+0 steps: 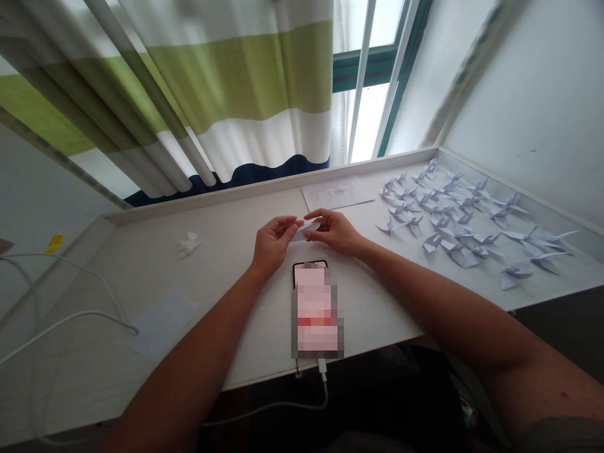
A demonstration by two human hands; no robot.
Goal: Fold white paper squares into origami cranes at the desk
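L hand, R hand pinch ppr — label illeg.

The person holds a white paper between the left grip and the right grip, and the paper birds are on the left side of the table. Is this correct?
Not quite. The head view shows the paper birds on the right side of the table, not the left. The white paper is indeed between the left grip and the right grip.
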